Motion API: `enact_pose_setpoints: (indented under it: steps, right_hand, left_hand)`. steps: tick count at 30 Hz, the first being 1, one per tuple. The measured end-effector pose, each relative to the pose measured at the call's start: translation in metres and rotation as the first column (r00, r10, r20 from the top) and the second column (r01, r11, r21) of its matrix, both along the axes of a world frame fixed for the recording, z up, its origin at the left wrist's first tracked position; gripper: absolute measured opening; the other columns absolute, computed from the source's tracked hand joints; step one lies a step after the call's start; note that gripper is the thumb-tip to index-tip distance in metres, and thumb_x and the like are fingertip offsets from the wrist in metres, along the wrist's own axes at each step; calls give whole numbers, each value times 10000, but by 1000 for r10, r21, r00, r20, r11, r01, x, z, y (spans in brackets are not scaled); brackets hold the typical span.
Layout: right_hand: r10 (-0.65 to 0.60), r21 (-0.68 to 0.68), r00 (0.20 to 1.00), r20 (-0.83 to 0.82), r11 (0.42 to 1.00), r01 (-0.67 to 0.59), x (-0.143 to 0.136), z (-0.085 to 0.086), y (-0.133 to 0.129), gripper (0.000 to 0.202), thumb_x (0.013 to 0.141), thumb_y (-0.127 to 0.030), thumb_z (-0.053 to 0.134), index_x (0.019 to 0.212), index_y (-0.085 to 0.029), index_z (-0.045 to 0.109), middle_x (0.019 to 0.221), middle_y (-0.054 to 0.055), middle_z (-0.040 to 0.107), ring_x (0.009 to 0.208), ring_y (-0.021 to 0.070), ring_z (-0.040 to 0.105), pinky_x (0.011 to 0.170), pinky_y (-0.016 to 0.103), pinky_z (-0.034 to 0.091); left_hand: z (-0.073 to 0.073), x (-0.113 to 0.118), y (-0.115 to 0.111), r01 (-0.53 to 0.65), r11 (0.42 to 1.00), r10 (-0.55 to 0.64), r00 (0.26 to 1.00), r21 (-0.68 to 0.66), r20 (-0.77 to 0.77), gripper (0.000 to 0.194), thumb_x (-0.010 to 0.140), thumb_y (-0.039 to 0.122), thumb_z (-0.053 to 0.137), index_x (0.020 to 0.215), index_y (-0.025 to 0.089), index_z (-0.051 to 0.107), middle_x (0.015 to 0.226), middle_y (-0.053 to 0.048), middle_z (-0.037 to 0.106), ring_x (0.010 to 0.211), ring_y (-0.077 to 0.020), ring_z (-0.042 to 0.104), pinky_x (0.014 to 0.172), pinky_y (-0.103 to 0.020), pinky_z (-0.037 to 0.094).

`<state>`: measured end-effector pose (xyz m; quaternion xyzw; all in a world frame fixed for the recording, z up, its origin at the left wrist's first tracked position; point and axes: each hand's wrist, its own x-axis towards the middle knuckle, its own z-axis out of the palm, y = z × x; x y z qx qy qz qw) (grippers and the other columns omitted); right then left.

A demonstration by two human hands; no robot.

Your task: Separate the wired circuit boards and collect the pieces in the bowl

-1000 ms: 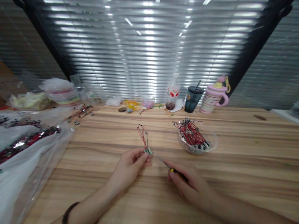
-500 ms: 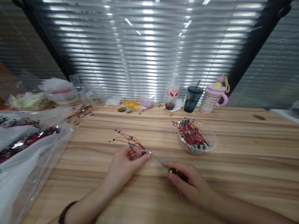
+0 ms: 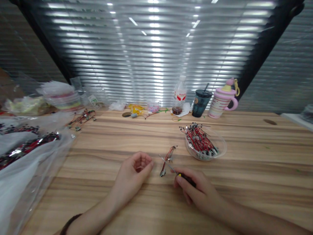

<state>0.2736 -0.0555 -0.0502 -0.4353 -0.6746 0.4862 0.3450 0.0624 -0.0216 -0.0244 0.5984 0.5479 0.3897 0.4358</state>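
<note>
My left hand [image 3: 135, 174] rests over the table with its fingers loosely curled and the thumb a little off them; nothing shows in it. My right hand [image 3: 195, 186] is closed around the dark handle, with a yellow spot, of a screwdriver [image 3: 185, 179]. The screwdriver's thin metal shaft points up and left. Between the two hands is a small wire assembly [image 3: 169, 153], red and black leads with a little circuit board at the near end. The shaft crosses in front of its wires; whether they touch I cannot tell.
A clear plastic bowl [image 3: 221, 148] full of similar wired parts stands right of centre. Plastic bags [image 3: 31, 182] with more parts cover the left side, near a loose wire bundle [image 3: 83, 119]. Along the back stand a bottle [image 3: 179, 96], a dark tumbler [image 3: 201, 103] and a pink-striped cup [image 3: 217, 104].
The wire assembly has left my left hand and now lies between the hands, turned to point away. My left thumb and fingers have let go. The right hand still holds the screwdriver.
</note>
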Motion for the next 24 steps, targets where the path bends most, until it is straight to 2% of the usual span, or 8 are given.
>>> enact_pose_setpoints:
  steps: [5,7,10,12,15,17,21,24]
  right_hand:
    - [-36,-142,989,-140,990,16,-2,0,4,359,889,-431,451,1097,-168,579,749,9,555,406,24,425,353,133,324]
    - [-21,-128,989,-149,992,2,-3,-1,4,365,884,-434,463,1122,-179,569,749,7,558,420,27,435,366,133,343]
    - [-21,-130,990,-142,992,3,-2,-2,4,359,886,-424,465,1129,-179,562,743,5,556,427,27,433,368,130,339]
    - [-25,-138,991,-132,990,7,-2,-3,3,352,890,-422,458,1120,-176,561,745,6,554,430,28,434,370,132,341]
    - [-6,-121,995,-102,993,-6,-1,-3,2,350,896,-423,449,1122,-179,558,750,7,554,449,36,444,386,140,359]
    - [3,-98,997,-79,995,-11,-1,-2,2,348,899,-417,448,1126,-178,558,747,7,558,457,38,449,397,142,359]
    - [19,-72,999,-39,997,-21,-1,-1,2,356,911,-409,429,1123,-156,563,738,14,570,459,41,449,410,152,354]
    - [25,-20,1000,0,999,-25,-1,-2,1,346,916,-389,418,1120,-153,569,752,21,580,467,49,456,421,162,369]
  left_hand:
    - [-6,1,-6,250,947,-149,898,200,-414,275,744,399,613,901,175,584,804,-25,583,733,-148,535,645,-237,413]
    - [-6,4,-8,322,918,-188,867,231,-461,238,777,369,581,925,183,597,872,-39,594,809,-159,543,707,-247,413]
    - [-6,5,-6,340,922,-228,863,186,-451,212,863,289,443,878,185,627,856,-40,617,810,-150,553,732,-246,404]
    - [-5,2,-2,294,946,-224,894,132,-389,224,861,274,436,817,175,633,806,-34,630,770,-145,557,701,-236,404]
    - [-4,-4,6,144,988,-150,978,-51,-142,199,817,304,506,714,153,582,626,1,588,574,-110,519,547,-201,383]
    - [-2,-6,10,85,977,-78,996,-197,40,188,784,306,553,700,138,563,571,18,568,503,-84,498,504,-181,381]
    - [1,-5,11,93,901,70,933,-424,353,186,643,240,708,714,100,608,700,-19,646,649,-81,592,669,-176,471]
    - [1,-2,8,113,886,88,911,-449,404,174,600,207,736,675,95,624,718,-26,659,691,-84,602,723,-179,473]
